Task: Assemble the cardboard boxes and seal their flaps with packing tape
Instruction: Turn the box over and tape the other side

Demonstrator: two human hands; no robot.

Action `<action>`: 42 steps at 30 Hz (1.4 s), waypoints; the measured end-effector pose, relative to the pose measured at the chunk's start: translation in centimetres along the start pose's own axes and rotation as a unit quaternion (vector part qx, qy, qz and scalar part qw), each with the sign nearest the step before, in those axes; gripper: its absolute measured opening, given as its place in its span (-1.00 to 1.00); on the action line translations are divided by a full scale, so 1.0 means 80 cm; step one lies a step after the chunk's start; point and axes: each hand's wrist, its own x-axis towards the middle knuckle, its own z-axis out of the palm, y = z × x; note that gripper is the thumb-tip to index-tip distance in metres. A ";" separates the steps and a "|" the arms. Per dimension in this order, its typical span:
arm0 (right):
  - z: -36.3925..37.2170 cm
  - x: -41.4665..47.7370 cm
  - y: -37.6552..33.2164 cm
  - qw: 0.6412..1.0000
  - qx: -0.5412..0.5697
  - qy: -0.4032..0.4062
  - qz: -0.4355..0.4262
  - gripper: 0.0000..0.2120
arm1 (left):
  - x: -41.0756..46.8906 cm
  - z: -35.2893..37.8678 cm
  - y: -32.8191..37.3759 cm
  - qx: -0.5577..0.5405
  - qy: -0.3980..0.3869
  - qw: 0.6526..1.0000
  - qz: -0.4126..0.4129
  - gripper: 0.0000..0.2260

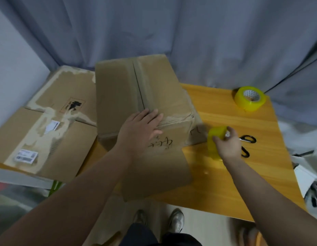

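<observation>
A brown cardboard box [136, 89] stands on the wooden table [243, 174], its top flaps folded shut along a centre seam, and one flap hangs down over the table's front edge. My left hand [140, 128] lies flat on the box's near top edge with straight fingers. To the right of the box, my right hand [227, 144] grips a yellow roll of packing tape [215, 139] just above the table. A second yellow tape roll [250, 98] sits at the table's far right corner.
Black-handled scissors [247, 143] lie on the table just beyond my right hand, partly hidden by it. Flattened cardboard boxes [47, 125] with torn labels lie to the left. A grey curtain [172, 32] hangs behind. My feet [161, 221] show below the table edge.
</observation>
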 end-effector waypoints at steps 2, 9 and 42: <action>-0.031 -0.014 -0.038 0.979 0.188 0.062 0.040 -0.42 | 0.001 0.000 0.001 -0.008 0.006 1.000 -0.006 -0.56; -0.103 -0.088 -0.132 0.772 0.626 -0.011 0.105 -0.84 | -0.005 -0.014 0.012 -0.021 -0.028 0.999 0.006 -0.33; -0.011 -0.067 -0.178 0.929 0.147 -0.145 -0.308 -0.60 | -0.023 -0.128 -0.021 -0.678 0.110 0.642 -0.340 -0.87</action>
